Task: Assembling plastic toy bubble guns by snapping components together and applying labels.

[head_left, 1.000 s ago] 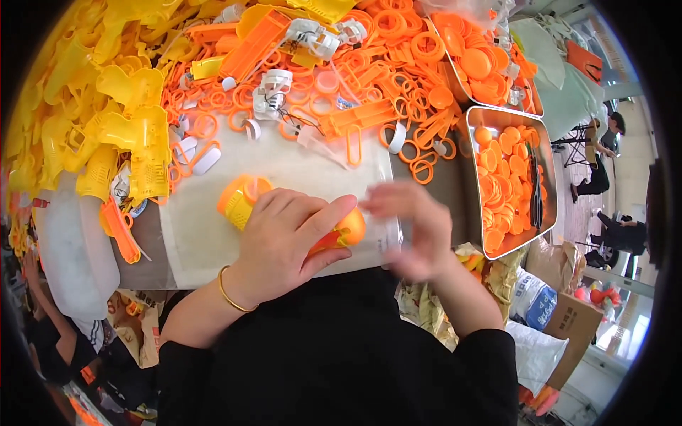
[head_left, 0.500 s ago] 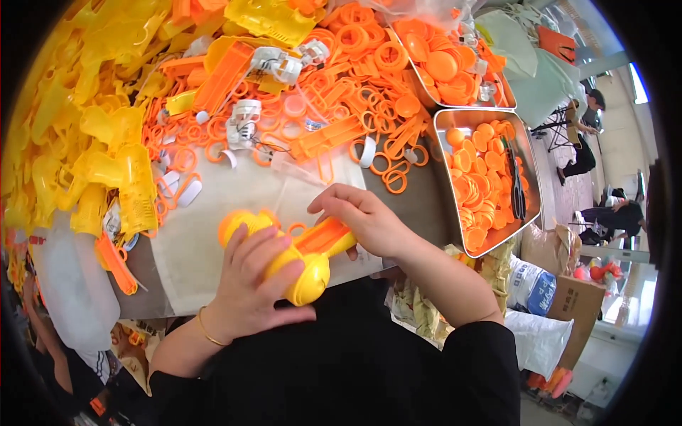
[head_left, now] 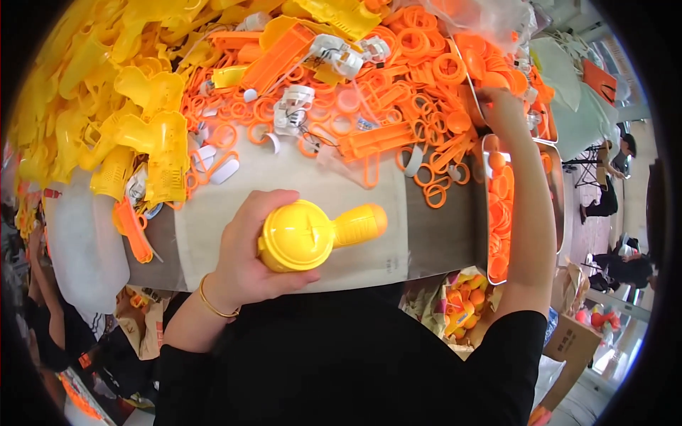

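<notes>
My left hand (head_left: 252,245) is closed around a yellow plastic toy body (head_left: 298,234) with a round, ribbed-edge cap turned up. A short grip, orange at its end, sticks out from it to the right. The toy is held above the pale work mat (head_left: 355,273), near the table's front edge. Far off to the right, my right hand (head_left: 503,112) reaches in at the upper metal tray (head_left: 465,67) of orange round parts. Its fingers are largely hidden at the tray's rim, so what they touch does not show.
Yellow shell halves (head_left: 153,85) lie heaped at the left. Orange rings and strips (head_left: 398,99) and white wired units (head_left: 293,106) spread across the back. A lower metal tray of orange discs (head_left: 499,213) lies under my right forearm. An open bag of yellow-orange pieces (head_left: 465,305) stands below the table edge.
My right hand has left the toy and moved away to the upper tray. My left hand has turned the toy so its round cap faces up. The view has shifted.
</notes>
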{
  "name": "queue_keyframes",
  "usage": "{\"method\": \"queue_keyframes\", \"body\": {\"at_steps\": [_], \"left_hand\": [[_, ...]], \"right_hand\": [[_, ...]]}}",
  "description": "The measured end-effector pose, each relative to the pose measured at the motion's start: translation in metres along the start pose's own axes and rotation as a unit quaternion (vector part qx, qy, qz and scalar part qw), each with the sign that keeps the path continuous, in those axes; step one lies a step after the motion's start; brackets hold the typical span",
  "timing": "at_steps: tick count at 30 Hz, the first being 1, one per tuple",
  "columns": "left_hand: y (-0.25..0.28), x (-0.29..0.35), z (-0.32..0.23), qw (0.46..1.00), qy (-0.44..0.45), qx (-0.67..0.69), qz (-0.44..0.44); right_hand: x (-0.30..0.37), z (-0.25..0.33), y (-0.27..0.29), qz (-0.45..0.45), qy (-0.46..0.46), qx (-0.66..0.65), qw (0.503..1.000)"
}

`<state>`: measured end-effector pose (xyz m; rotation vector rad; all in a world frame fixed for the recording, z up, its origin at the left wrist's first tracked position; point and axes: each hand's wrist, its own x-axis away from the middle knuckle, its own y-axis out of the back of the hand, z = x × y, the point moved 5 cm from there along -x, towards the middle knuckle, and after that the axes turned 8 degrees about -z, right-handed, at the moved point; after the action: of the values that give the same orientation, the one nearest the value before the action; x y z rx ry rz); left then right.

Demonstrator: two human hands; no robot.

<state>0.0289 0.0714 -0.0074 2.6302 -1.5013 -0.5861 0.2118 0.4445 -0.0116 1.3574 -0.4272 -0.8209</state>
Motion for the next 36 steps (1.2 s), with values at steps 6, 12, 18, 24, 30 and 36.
{"method": "queue_keyframes", "body": {"at_steps": [6,12,18,24,30,36], "left_hand": [[-0.004,0.004,-0.013,0.994,-0.087,-0.07,0.019],[-0.015,0.004,-0.016,0.996,-0.036,-0.064,0.047],[-0.025,0.001,-0.028,0.965,-0.174,-0.162,0.11],[-0.026,0.0,-0.01,0.97,-0.135,-0.166,0.114],[-0.005,-0.007,0.014,0.945,0.117,-0.107,0.286],[-0.014,-0.026,0.0,0.941,-0.043,-0.196,0.271]], "right_hand": [[0.065,0.115,0.032,-0.089,-0.081,-0.593,0.796],[0.137,0.246,0.014,-0.036,0.219,-0.462,0.859],[0.117,0.249,0.023,0.114,0.051,-0.623,0.772],[0.123,0.272,0.021,0.053,0.27,-0.405,0.872],[0.133,0.223,0.011,0.079,0.072,-0.46,0.882],[0.073,0.14,-0.017,-0.027,-0.03,-0.196,0.98]]}}
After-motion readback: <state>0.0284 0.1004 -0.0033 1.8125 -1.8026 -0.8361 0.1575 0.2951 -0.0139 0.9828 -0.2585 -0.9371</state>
